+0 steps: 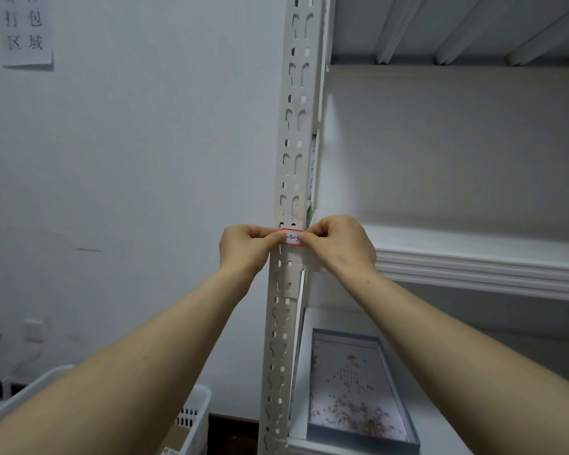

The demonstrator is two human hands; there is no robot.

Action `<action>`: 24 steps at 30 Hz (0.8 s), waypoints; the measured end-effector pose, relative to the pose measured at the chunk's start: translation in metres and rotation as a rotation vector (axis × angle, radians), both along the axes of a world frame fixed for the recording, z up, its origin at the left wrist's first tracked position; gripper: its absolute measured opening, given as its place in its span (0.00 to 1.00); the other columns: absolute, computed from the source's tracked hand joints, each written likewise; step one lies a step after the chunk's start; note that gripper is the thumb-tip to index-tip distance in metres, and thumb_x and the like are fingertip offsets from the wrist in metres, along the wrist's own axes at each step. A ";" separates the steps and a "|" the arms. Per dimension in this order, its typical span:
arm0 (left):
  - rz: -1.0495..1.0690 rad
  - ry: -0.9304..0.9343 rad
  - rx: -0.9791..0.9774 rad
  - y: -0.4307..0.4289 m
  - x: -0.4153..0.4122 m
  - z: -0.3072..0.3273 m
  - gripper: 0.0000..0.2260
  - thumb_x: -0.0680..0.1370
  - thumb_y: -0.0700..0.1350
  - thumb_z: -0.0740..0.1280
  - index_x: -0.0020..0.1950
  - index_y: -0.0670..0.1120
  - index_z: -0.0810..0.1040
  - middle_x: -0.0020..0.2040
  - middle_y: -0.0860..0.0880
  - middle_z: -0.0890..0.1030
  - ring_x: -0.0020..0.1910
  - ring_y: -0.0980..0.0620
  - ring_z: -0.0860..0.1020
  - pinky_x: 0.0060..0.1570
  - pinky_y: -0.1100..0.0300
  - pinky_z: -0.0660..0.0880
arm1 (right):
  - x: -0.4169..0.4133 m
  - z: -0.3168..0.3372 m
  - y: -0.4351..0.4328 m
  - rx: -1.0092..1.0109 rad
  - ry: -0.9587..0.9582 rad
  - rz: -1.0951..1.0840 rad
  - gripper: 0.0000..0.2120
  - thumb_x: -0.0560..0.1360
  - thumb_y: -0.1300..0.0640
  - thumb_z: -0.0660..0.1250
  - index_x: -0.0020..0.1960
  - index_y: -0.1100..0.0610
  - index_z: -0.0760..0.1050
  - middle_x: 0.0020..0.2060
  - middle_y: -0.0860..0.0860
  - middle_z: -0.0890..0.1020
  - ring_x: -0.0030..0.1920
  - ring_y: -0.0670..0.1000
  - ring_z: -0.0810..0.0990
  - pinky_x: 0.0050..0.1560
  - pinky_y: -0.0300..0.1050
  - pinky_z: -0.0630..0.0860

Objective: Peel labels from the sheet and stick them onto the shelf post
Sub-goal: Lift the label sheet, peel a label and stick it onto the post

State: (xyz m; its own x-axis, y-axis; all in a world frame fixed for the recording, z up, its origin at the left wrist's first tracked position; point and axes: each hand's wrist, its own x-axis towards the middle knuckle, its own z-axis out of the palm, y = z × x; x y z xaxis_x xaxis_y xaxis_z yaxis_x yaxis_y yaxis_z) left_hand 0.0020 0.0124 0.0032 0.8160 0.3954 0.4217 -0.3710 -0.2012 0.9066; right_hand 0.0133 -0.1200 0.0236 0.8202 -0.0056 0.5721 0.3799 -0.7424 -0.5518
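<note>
**Two hands, one label on the shelf post**

From the head camera we look up along the shelf post [295, 126], a pale upright strip punched with slots and holes. Both bare arms reach up to it from below.

The label [291, 237] lies flat across the front of the post, level with the shelf [473, 257] that runs off to the right. It is white with a red border, and a few handwritten characters show in its middle.

Our left hand [243, 247] pinches the label's left end. Its fingers [260, 232] are curled in, and the thumb lies over the label's edge. Our right hand [342, 244] grips the right end in the same way, with curled fingers and the thumb tip on the paper. Only the strip of label between the two thumbs is uncovered. We cannot tell whether the fingertips also reach behind the post.

On the lower shelf, just right of the post, sits a shallow grey-rimmed tray [411, 421] with a speckled sheet inside it. A white slotted basket [194, 415] stands low on the left. A paper sign [27, 31] with printed characters hangs high on the wall, and wall sockets [33, 330] sit lower down.
</note>
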 end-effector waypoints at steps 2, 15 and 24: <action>0.010 0.004 -0.002 0.000 0.001 0.000 0.02 0.72 0.43 0.73 0.43 0.46 0.84 0.29 0.54 0.77 0.24 0.62 0.69 0.28 0.67 0.66 | 0.000 0.003 0.001 -0.025 0.009 -0.011 0.08 0.73 0.48 0.67 0.42 0.50 0.82 0.36 0.47 0.78 0.41 0.51 0.75 0.36 0.40 0.64; 0.052 -0.003 0.018 0.000 0.006 0.001 0.01 0.71 0.44 0.74 0.40 0.48 0.84 0.31 0.53 0.79 0.26 0.58 0.70 0.32 0.64 0.66 | 0.002 0.007 0.003 -0.057 0.022 -0.051 0.10 0.72 0.45 0.69 0.41 0.51 0.82 0.36 0.48 0.78 0.40 0.52 0.75 0.38 0.40 0.65; 0.063 -0.001 0.020 0.002 0.008 0.000 0.04 0.71 0.44 0.74 0.44 0.46 0.85 0.33 0.50 0.80 0.25 0.59 0.68 0.32 0.64 0.65 | 0.006 0.008 0.003 -0.057 0.025 -0.048 0.09 0.71 0.46 0.70 0.40 0.52 0.82 0.35 0.49 0.78 0.40 0.53 0.76 0.36 0.39 0.64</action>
